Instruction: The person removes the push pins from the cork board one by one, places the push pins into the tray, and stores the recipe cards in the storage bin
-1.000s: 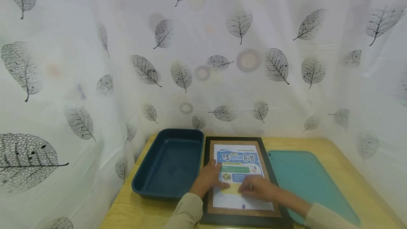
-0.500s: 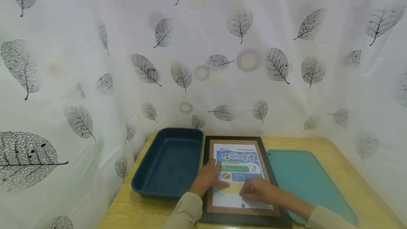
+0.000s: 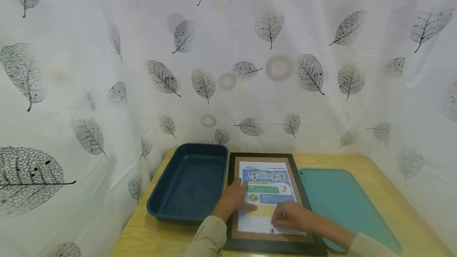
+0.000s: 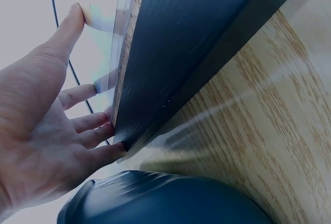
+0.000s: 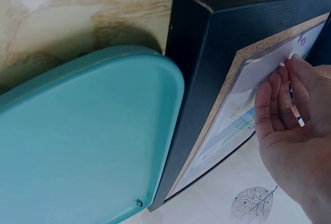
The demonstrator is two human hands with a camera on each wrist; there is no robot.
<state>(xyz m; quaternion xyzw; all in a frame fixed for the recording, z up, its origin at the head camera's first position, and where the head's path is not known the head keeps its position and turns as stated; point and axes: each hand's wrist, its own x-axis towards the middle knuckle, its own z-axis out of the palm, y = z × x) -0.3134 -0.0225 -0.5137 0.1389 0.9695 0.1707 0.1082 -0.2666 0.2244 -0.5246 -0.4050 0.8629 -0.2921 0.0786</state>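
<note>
A printed poster sheet (image 3: pixel 265 179) with Chinese lettering lies on a brown cork-like board (image 5: pixel 261 43) inside a black frame (image 4: pixel 178 43). Clear plastic edging (image 4: pixel 120 32) shows along the poster's side. My left hand (image 3: pixel 233 199) is spread, its thumb on the poster and its other fingers at the left edge and frame. My right hand (image 3: pixel 292 215) has curled fingers, with thumb and forefinger tips together at the poster's lower part, close to a small purple spot (image 3: pixel 272 231). I cannot tell whether these tips pinch anything.
A deep dark blue tray (image 3: pixel 151 205) stands left of the frame. To the right, a flat turquoise tray (image 3: pixel 351 201) lies against the frame's side. All rest on a light wooden table (image 3: pixel 135 237), with a leaf-patterned curtain (image 3: pixel 228 102) behind.
My right hand has slid slightly down and to the right over the poster's lower part, its fingertips drawing nearer the purple spot. My left hand keeps its place.
</note>
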